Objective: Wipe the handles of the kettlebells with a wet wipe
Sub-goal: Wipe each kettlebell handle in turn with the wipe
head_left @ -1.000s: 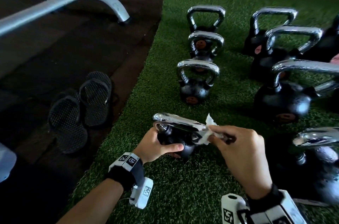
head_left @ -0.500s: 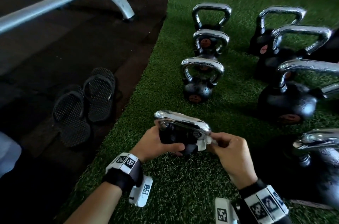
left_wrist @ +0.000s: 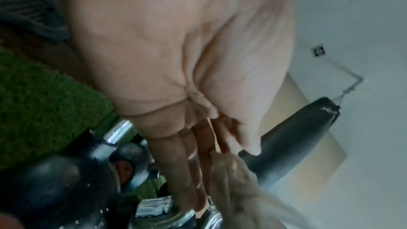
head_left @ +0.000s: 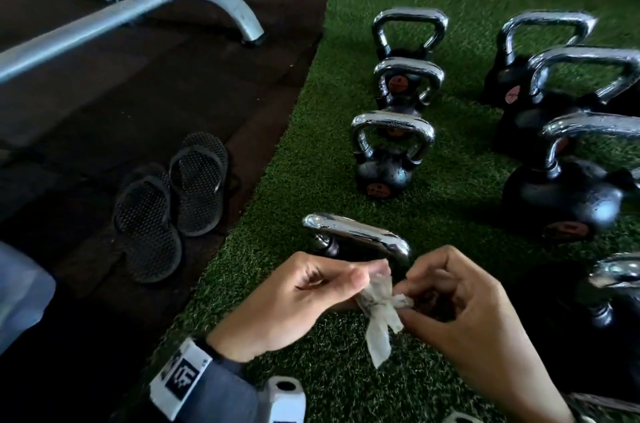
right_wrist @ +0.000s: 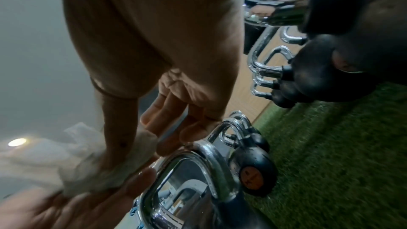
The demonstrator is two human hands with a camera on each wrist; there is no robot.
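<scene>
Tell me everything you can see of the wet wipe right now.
The wipe is a thin, pale, half-see-through sheet, crumpled and twisted into a rumpled strip. Both hands pinch it: the left hand holds its upper end, the right hand its middle, and a loose tail hangs down over the turf. It is held just in front of the nearest kettlebell, off the chrome handle. The right wrist view shows it bunched against the thumb, white and creased.

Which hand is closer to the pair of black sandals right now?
Left. The left hand pinches the wet wipe on the side towards the sandals; the right hand pinches the wipe from the far side, near the kettlebells.
</scene>
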